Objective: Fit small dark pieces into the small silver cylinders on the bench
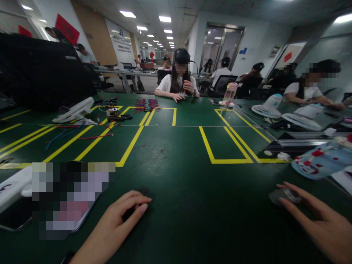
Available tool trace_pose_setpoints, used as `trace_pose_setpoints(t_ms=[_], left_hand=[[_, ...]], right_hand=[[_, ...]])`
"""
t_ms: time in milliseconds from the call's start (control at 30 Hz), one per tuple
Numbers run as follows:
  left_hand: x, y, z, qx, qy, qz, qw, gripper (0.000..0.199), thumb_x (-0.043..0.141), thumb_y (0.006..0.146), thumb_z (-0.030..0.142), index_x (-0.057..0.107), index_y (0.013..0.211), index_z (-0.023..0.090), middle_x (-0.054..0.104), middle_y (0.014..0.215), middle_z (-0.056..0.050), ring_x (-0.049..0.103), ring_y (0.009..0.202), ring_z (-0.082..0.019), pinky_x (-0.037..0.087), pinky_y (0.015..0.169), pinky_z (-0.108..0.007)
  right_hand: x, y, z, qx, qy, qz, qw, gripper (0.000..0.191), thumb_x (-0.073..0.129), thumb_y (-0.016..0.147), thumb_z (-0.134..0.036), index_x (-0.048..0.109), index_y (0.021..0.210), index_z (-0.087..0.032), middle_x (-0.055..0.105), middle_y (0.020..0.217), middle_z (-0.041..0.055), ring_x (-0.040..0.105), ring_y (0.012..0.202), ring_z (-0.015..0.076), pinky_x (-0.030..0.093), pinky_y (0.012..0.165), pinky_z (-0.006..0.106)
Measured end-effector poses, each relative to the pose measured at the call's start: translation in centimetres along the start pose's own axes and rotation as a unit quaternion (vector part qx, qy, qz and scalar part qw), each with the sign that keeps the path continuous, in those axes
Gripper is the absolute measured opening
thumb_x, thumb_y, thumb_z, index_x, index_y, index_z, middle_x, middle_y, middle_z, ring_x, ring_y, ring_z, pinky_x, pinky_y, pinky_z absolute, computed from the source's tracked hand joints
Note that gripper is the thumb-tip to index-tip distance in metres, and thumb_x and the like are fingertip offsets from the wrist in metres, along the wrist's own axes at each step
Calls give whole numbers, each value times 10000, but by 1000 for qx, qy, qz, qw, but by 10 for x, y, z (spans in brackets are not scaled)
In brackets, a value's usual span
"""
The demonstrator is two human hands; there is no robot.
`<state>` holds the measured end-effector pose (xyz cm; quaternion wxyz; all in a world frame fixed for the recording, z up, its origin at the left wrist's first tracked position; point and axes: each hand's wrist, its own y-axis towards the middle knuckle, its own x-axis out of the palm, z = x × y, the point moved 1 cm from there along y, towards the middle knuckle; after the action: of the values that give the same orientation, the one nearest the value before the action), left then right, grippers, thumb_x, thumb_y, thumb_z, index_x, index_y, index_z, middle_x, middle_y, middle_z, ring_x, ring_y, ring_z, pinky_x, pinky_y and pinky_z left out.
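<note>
Right fingers (295, 211), slightly parted, pinch a seemingly metallic piece (290, 195) between them; left fingers (134, 199) nearly meet.

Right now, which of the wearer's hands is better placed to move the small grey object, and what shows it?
The right hand: its thumb and fingers are around the grey object. The left hand is well apart from it.

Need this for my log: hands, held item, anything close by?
Right hand: pinching small grey object. Left hand: loosely curled, nothing visible held. Light-blue patterned item beyond right hand.
</note>
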<state>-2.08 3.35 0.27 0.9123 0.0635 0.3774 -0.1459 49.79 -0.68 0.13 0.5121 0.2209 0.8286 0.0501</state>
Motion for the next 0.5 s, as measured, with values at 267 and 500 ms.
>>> trace_pose_setpoints(t_ms=[267,500], left_hand=[[6,1,19,10,22,35,999,203,504,931,336,641,1073,290,619,1093,-31,595,1034,-215,484,918,-344],[37,14,88,127,16,37,991,239,582,882,260,642,1109,310,601,1136,-56,545,1079,-245,477,908,-389]], right_hand=[[75,-49,-192,-304,185,-272,894,438,587,838,-304,513,1268,-257,573,1217,29,548,1125,132,474,984,270],[103,-60,-201,-200,256,-302,896,523,654,776,-284,431,1242,-202,537,1198,68,529,1089,159,457,975,342]])
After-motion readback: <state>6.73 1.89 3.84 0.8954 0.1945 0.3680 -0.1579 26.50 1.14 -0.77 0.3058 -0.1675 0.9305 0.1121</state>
